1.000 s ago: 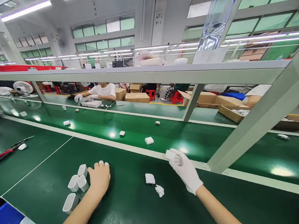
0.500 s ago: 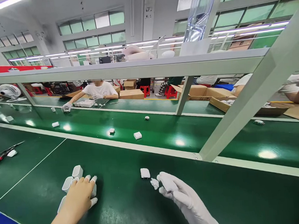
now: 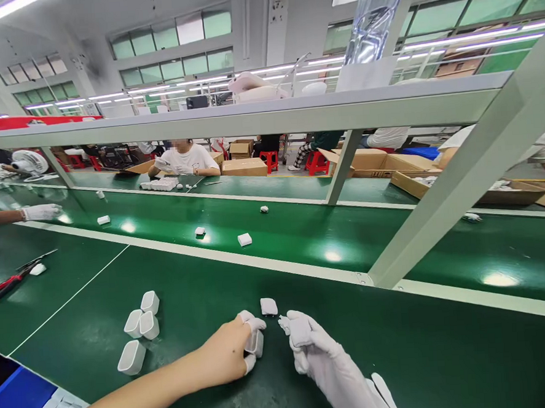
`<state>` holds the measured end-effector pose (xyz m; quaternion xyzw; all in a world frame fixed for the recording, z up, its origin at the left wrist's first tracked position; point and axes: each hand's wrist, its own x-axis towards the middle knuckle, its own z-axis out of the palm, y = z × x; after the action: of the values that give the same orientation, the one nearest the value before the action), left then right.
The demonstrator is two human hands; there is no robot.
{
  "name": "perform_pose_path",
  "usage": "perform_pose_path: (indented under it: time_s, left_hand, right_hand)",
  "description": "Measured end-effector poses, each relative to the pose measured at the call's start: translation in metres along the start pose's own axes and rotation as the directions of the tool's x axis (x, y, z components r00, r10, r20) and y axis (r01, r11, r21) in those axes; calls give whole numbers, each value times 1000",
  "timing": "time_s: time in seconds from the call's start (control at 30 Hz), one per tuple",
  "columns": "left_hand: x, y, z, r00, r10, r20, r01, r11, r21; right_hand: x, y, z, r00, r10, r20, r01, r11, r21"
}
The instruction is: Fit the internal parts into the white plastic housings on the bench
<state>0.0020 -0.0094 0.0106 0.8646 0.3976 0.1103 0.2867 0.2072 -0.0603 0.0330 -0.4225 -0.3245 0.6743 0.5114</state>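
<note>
My bare left hand (image 3: 230,354), with white covers on its fingertips, is closed around a small white plastic shell (image 3: 254,342) on the green table. My right hand (image 3: 318,355), in a white glove, is closed on a small white block (image 3: 300,330) just to the right of it. The two hands nearly touch. A small white piece (image 3: 268,306) lies on the table just beyond them. A group of white open shells (image 3: 141,326) stands to the left of my left hand.
A green conveyor belt (image 3: 302,239) runs behind the table and carries scattered white parts (image 3: 244,239). A grey frame post (image 3: 456,180) slants up at the right. Red-handled pliers (image 3: 5,285) lie far left. A blue bin (image 3: 17,407) sits at the near left. Another person's gloved hand (image 3: 40,212) reaches in at left; people sit opposite.
My left hand left the group of shells and moved right with one shell to meet my right hand. My right hand came back from the belt's edge holding the white block.
</note>
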Motion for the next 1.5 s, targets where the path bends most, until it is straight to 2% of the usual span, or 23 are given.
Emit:
perform_pose_path:
  time_s: [0.1,0.2,0.33,0.43,0.5,0.6,0.8,0.93,1.1,1.27,1.4,1.5]
  left_hand:
    - [12,-2,16,999,-43,20,44,997,-57]
    - [15,-7,27,995,-95,-13,90,974,-207]
    - [11,-12,34,993,-92,-79,63,948,-313]
    - [9,-12,37,992,-62,-114,21,943,-333]
    - [9,-12,39,990,-25,-136,-19,950,-313]
    - [9,-11,41,985,30,-167,-75,960,-270]
    - [12,-13,42,982,58,-180,-99,969,-226]
    - [12,-15,41,980,62,-189,-108,964,-244]
    - [12,-16,42,983,40,-178,-92,952,-291]
    - [12,-15,42,984,28,-177,-80,953,-291]
    - [12,-15,41,985,35,-168,-84,952,-295]
    - [12,-15,41,987,30,-159,-72,961,-269]
  right_hand:
    - [-1,2,-1,999,-29,-24,24,983,-184]
    - [0,5,-5,997,-72,-33,55,927,-371]
    - [7,19,-15,984,-177,22,159,817,-554]
    - [12,33,-20,982,-187,13,155,772,-617]
    - [14,40,-21,974,-223,26,180,705,-686]
    - [16,46,-19,944,-317,94,265,555,-789]
    - [21,55,-18,910,-393,134,319,458,-830]
    - [23,59,-20,887,-408,216,386,398,-832]
    - [23,56,-19,902,-363,231,365,361,-858]
    - [22,55,-24,867,-395,304,389,156,-908]
    - [21,56,-30,807,-460,370,402,-31,-915]
    - [21,57,-31,764,-483,427,430,-110,-896]
